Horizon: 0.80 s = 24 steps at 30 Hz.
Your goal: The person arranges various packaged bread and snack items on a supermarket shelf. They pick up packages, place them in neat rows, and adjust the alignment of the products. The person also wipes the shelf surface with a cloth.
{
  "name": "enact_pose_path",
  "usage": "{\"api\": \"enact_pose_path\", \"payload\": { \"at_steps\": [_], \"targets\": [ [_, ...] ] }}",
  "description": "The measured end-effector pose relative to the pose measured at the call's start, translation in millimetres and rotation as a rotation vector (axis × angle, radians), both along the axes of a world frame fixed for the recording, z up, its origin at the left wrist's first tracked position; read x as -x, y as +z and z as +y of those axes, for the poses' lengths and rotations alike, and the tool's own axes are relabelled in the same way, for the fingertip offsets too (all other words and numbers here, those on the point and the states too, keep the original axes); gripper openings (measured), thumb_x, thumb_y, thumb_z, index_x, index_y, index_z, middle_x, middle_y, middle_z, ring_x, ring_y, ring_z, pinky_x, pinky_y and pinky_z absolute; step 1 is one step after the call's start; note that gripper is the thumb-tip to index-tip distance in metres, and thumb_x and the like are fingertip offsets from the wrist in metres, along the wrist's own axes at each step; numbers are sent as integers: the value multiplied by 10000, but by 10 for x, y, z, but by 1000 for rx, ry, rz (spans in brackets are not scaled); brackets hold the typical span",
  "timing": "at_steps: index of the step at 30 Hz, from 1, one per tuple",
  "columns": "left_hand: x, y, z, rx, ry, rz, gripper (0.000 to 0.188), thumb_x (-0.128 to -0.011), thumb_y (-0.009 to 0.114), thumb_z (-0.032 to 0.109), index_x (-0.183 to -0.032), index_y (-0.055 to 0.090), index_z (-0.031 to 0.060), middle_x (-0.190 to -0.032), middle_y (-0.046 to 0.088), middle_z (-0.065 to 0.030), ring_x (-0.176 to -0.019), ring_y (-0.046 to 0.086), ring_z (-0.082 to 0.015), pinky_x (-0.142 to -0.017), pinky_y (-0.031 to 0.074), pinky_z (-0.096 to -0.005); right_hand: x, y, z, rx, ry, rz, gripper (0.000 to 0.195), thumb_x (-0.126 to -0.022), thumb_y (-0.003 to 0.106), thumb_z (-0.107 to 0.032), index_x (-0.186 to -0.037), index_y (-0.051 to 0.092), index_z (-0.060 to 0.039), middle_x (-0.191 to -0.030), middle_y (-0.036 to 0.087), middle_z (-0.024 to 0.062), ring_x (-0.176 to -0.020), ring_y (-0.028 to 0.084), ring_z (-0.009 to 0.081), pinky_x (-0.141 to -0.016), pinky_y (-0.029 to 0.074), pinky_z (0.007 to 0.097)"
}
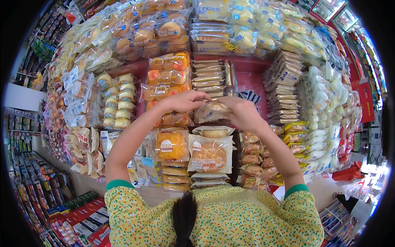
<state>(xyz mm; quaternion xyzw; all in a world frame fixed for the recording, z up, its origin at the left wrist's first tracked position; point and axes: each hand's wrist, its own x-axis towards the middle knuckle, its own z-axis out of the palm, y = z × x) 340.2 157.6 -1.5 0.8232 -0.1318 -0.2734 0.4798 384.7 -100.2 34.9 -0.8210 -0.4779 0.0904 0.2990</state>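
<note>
My right hand (243,111) is closed around a clear-and-gold wrapped snack packet (215,111) at the near end of a compartment. At that packet's upper left edge is my left hand (187,100), its fingers bent; whether they grip it cannot be told. Just beyond both hands runs a row of gold-wrapped packets (208,74) standing on edge. Under and beside my left forearm lie orange-wrapped packs of round cakes (168,74). A striped blue-and-white packet (250,96) lies in the red-floored compartment right of my right hand.
Bagged buns (169,30) and toast packs (213,38) fill the far tier. Nearer my body are a bagged meat floss cake (209,154) and a yellow-topped cake (171,144). More brown-gold packets (284,102) stack at the right, beside clear dividers. Cream rolls (123,102) stand at the left.
</note>
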Motion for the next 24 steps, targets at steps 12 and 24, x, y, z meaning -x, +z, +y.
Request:
{"api": "enact_pose_path", "payload": {
  "at_steps": [12,24],
  "targets": [
    [27,-96,-611,-338,-229,-174,476,-870,639,300,-1200,495,-13,-976,666,-178,-888,636,-366,-779,487,-433,-122,192,-542,-149,-428,96,209,-777,725,-104,-930,613,-19,-697,550,168,-607,514,352,-559,420,381],
    [169,-354,-866,-622,-224,-227,290,-927,537,235,-1096,505,2,-881,644,-224,-863,633,-404,-734,492,-500,-57,121,-592,-125,-406,135,225,-800,693,-35,-1009,615,-3,-766,623,135,-631,525,215,-632,459,307]
  ]
}}
